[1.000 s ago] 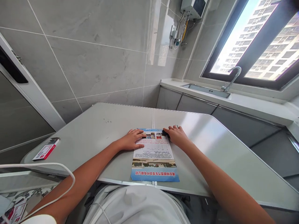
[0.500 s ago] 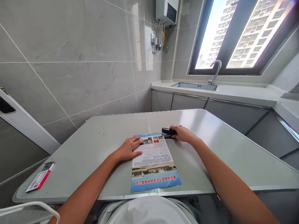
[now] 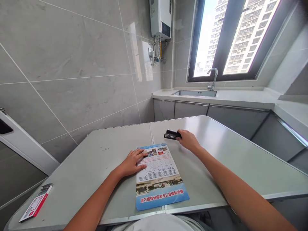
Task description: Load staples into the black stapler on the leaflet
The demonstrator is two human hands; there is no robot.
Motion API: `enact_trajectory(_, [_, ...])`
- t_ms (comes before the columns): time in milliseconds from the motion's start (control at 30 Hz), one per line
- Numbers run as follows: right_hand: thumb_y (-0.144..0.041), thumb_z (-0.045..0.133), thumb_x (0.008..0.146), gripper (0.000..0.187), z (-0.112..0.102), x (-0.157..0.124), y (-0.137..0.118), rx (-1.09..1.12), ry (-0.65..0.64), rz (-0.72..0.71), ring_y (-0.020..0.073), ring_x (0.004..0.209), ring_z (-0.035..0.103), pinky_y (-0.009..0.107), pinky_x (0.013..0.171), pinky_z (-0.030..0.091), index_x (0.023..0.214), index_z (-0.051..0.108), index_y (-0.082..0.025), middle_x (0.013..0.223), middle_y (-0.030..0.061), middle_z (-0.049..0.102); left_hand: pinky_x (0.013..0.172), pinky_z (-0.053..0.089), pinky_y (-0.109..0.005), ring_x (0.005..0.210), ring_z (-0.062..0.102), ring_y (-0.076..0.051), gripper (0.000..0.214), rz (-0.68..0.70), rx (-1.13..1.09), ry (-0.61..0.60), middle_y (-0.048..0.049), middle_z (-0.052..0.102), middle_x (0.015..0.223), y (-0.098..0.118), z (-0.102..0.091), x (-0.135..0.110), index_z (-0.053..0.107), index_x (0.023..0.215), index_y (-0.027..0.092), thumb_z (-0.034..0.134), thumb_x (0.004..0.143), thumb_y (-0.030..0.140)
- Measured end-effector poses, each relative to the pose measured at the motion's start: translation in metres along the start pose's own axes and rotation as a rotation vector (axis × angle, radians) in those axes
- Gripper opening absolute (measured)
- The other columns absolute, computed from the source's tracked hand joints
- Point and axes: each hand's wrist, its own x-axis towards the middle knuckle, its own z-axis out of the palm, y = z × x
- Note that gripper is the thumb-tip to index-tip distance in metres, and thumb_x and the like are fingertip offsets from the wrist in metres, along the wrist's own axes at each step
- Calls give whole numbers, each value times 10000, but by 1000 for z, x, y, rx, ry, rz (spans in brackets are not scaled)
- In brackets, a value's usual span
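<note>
A printed leaflet (image 3: 160, 179) with blue borders, photos and rows of text lies on the table in front of me. My left hand (image 3: 133, 163) rests on its left side, fingers spread and stretched out over the paper. In my right hand (image 3: 187, 139) is a black stapler (image 3: 171, 134), gripped at its rear end. The stapler's front points left, beyond the leaflet's far right corner and apart from the paper. Its two arms stand a little apart at the front.
Small staple-like bits (image 3: 105, 149) lie left of the leaflet on the pale folding table (image 3: 211, 173). A red and white packet (image 3: 36, 202) sits at the left edge. Farther back are a counter with a sink (image 3: 194, 93) and a water heater (image 3: 160, 19) on the wall.
My right hand has drawn the stapler off the leaflet's far right corner, farther back. My left hand stays on the paper. The camera view has tilted upward a little.
</note>
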Motion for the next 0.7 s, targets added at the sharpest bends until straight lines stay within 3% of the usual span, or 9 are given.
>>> enact_trajectory(100, [-286,604,943,171,2,-6,-17,148,-25,-158,208,890,648,274,728,422,1085,668,-214,1010,50,734,1274,183,-629,1568,272,-348,566,13,-1,8,-83,364,1675,-2,2,1,522,1502,341,565,991,580])
enact_trajectory(233, [-246,702,857,232,13,-22,-49,477,-177,-472,188,828,630,270,739,435,1087,692,-216,943,13,734,1285,192,-598,1571,289,-289,450,-6,-22,17,-49,402,1661,-6,3,2,516,1502,340,400,1082,453])
enact_trajectory(400, [-283,800,805,297,26,-38,-79,439,-285,-633,198,822,623,269,733,415,1083,722,-212,937,30,732,1295,140,-608,1591,251,-264,448,-21,-76,-7,-17,378,1677,-6,0,0,517,1502,358,314,1102,350])
enact_trajectory(567, [-320,818,797,322,27,-36,-75,383,-332,-702,189,825,611,262,730,416,1075,707,-200,955,36,712,1292,117,-626,1601,220,-261,461,-20,-87,-4,-6,324,1701,-2,0,0,476,1532,387,299,1108,359])
enact_trajectory(700, [-322,822,768,364,18,-26,-54,387,-445,-723,158,772,584,245,697,405,1085,687,-203,952,13,699,1311,149,-550,1614,164,-232,496,-3,-88,56,-14,228,1735,-3,0,2,370,1597,367,308,1106,360])
